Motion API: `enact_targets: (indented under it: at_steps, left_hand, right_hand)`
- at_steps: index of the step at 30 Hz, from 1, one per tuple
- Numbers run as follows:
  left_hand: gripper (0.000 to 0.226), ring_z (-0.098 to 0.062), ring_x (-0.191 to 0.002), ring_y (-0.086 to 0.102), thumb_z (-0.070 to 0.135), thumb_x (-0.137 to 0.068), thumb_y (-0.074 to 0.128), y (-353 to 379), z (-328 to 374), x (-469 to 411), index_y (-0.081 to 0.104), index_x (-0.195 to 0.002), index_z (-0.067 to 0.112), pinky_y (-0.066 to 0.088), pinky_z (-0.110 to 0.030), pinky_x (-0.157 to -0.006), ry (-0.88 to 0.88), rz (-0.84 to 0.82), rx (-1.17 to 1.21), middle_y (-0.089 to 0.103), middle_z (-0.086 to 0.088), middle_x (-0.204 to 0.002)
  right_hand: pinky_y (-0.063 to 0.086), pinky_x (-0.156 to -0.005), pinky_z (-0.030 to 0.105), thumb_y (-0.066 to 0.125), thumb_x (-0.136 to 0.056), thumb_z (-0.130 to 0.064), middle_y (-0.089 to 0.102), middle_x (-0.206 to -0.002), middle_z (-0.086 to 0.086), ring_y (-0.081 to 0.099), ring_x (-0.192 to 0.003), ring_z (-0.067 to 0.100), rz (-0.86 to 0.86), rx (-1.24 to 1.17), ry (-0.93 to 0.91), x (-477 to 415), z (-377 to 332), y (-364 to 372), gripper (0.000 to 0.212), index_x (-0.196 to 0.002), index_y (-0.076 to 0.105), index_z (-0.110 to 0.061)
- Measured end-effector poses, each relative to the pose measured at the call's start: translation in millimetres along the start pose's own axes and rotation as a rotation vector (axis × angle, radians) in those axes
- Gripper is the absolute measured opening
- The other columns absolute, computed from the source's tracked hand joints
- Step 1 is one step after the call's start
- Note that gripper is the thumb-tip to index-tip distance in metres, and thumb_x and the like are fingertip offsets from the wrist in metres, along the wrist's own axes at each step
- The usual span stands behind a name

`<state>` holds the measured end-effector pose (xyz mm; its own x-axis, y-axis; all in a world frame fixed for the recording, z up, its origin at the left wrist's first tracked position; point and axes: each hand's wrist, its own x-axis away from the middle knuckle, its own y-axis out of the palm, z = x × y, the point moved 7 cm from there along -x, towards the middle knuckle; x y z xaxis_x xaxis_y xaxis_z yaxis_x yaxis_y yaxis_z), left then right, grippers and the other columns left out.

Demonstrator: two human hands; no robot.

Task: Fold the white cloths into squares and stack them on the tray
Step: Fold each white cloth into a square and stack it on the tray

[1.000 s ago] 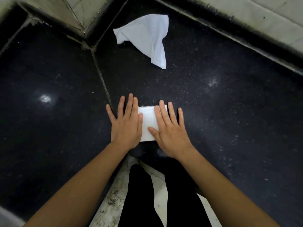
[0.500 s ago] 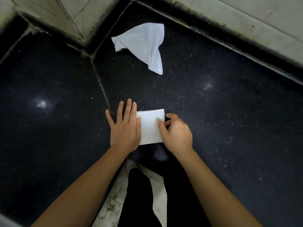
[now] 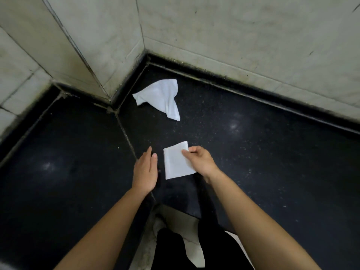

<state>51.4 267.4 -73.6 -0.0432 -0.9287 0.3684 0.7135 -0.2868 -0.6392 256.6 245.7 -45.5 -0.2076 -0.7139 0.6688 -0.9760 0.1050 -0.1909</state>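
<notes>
Fingers (image 3: 191,149) of right hand (image 3: 201,162) pinch folded white cloth square (image 3: 175,164) at its right edge over black speckled desk (image 3: 272,182), prob to carry to tray (unseen); left hand (image 3: 145,170) flat, empty, just beside; crumpled white cloth (image 3: 161,98) near wall corner

wearing black trousers (image 3: 171,248), showing at six o'clock between the arms; baring both forearms right down to the left hand (image 3: 145,170) and right hand (image 3: 201,162).

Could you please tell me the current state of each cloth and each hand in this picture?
Small white folded cloth: folded square, pinched at its right edge.
Loose white cloth: unfolded, rumpled, lying by the grey tiled wall.
Left hand: open, beside the folded cloth, not touching.
Right hand: pinching the folded cloth.
</notes>
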Motion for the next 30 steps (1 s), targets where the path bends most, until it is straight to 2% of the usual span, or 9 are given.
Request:
enact_targets:
  at_steps: [2, 4, 7, 10, 13, 17, 19, 22, 30]
  left_hand:
    - [0.055, -0.017, -0.145, 0.032, 0.046, -0.107, 0.029, -14.3, 0.0, 9.9, 0.033, -0.155, 0.02, 0.021, -0.038, -0.123, -0.18, -0.005, 0.341, 0.035, 0.002, -0.158]
    - [0.055, -0.016, -0.138, 0.041, 0.049, -0.104, 0.038, -26.6, 8.9, 19.9, 0.038, -0.152, 0.021, 0.028, -0.041, -0.12, -0.288, -0.029, 0.524, 0.042, 0.004, -0.153]
    - [0.057, -0.019, -0.131, 0.048, 0.047, -0.102, 0.045, -47.6, 39.3, 35.6, 0.036, -0.151, 0.017, 0.037, -0.047, -0.114, -0.34, -0.094, 0.789, 0.052, -0.003, -0.143]
    - [0.061, -0.024, -0.126, 0.056, 0.056, -0.097, 0.049, -59.6, 73.2, 52.1, 0.045, -0.146, 0.018, 0.044, -0.05, -0.107, -0.343, -0.226, 1.024, 0.059, -0.007, -0.138]
    - [0.053, -0.022, -0.114, 0.067, 0.065, -0.095, 0.043, -61.8, 103.2, 68.4, 0.061, -0.131, 0.029, 0.051, -0.047, -0.099, -0.261, -0.373, 1.058, 0.07, -0.003, -0.124]
    - [0.068, -0.024, -0.11, 0.069, 0.072, -0.092, 0.04, -45.3, 113.3, 84.6, 0.067, -0.124, 0.018, 0.05, -0.044, -0.102, -0.315, -0.486, 1.032, 0.073, -0.008, -0.117]
    - [0.053, -0.025, -0.106, 0.071, 0.058, -0.093, 0.054, -34.7, 113.7, 89.2, 0.07, -0.12, 0.015, 0.052, -0.045, -0.098, -0.32, -0.45, 1.001, 0.074, -0.008, -0.113]
    - [0.035, -0.027, -0.102, 0.072, 0.035, -0.092, 0.067, -17.4, 117.1, 98.1, 0.071, -0.116, 0.009, 0.055, -0.045, -0.091, -0.321, -0.41, 0.996, 0.075, -0.011, -0.111]
    - [0.03, -0.031, -0.107, 0.07, 0.021, -0.095, 0.061, 15.2, 184.9, 152.7, 0.07, -0.115, 0.001, 0.052, -0.048, -0.097, -0.088, -0.602, 0.877, 0.073, -0.016, -0.112]
  right_hand:
    - [0.056, -0.076, 0.026, 0.067, -0.094, -0.033, 0.074, -0.101, 0.001, 0.069, -0.087, 0.013, 0.025, -0.023, -0.045, 11.8, -14.9, -8.6, 0.015, -0.104, 0.064, -0.021]
    - [0.054, -0.076, 0.025, 0.062, -0.098, -0.03, 0.073, -0.103, 0.001, 0.068, -0.088, 0.012, 0.041, -0.041, -0.11, 24.4, -34.8, -16.6, 0.018, -0.113, 0.064, -0.02]
    - [0.056, -0.079, 0.027, 0.055, -0.102, -0.026, 0.073, -0.111, -0.001, 0.07, -0.095, 0.011, -0.023, -0.131, -0.224, 52.1, -71.3, -21.9, 0.022, -0.123, 0.061, -0.022]
    - [0.056, -0.093, 0.037, 0.05, -0.105, -0.024, 0.073, -0.118, 0.0, 0.069, -0.108, 0.018, -0.129, -0.243, -0.28, 75.8, -93.2, -20.2, 0.025, -0.127, 0.062, -0.022]
    - [0.053, -0.098, 0.038, 0.048, -0.105, -0.024, 0.072, -0.121, -0.001, 0.067, -0.114, 0.019, -0.12, -0.26, -0.304, 93.5, -93.4, -23.6, 0.027, -0.128, 0.063, -0.023]
    - [0.057, -0.084, 0.031, 0.045, -0.107, -0.025, 0.074, -0.115, -0.005, 0.07, -0.107, 0.016, 0.021, -0.221, -0.272, 117.2, -68.7, -35.9, 0.027, -0.125, 0.065, -0.026]
    - [0.056, -0.079, 0.028, 0.045, -0.106, -0.023, 0.075, -0.112, -0.005, 0.07, -0.103, 0.015, 0.116, -0.263, -0.237, 128.3, -47.1, -44.4, 0.027, -0.122, 0.067, -0.026]
    - [0.057, -0.083, 0.031, 0.046, -0.105, -0.021, 0.075, -0.11, -0.006, 0.07, -0.103, 0.014, 0.252, -0.36, -0.2, 148.0, -16.3, -57.1, 0.027, -0.118, 0.069, -0.025]
    - [0.056, -0.074, 0.023, 0.055, -0.102, -0.022, 0.076, -0.107, -0.01, 0.071, -0.098, 0.007, 0.444, -0.572, -0.303, 214.4, 19.4, -122.0, 0.022, -0.119, 0.068, -0.027]
